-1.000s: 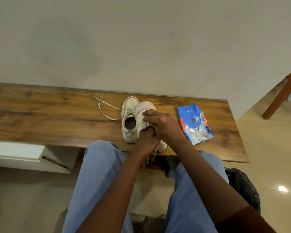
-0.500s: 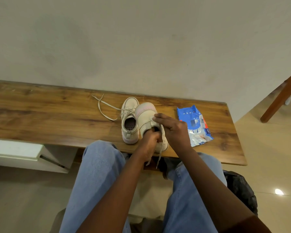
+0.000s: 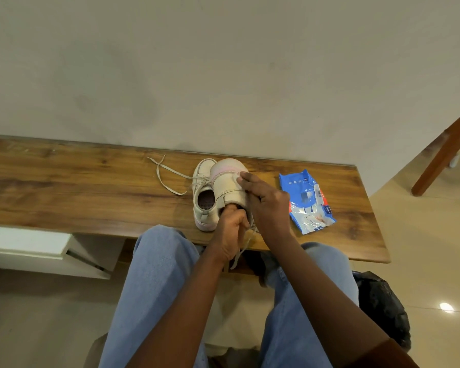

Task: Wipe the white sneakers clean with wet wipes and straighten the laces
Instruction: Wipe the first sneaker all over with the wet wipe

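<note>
Left hand (image 3: pixel 230 229) grips the raised sneaker (image 3: pixel 227 181) by its opening – right hand (image 3: pixel 268 205) presses straight fingers (image 3: pixel 246 179) on its side – over the counter (image 3: pixel 91 187)

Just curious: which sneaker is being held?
The right sneaker, tipped up: left hand grips it, right hand rests on it; the left sneaker stands free.

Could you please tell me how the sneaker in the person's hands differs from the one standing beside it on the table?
The held sneaker is tilted, the left hand gripping its opening and the right hand resting on it; the standing sneaker sits upright on the table, unheld. The held sneaker's laces dangle past the table edge; the standing sneaker's laces trail leftward across the wood. Both are off-white.
</note>
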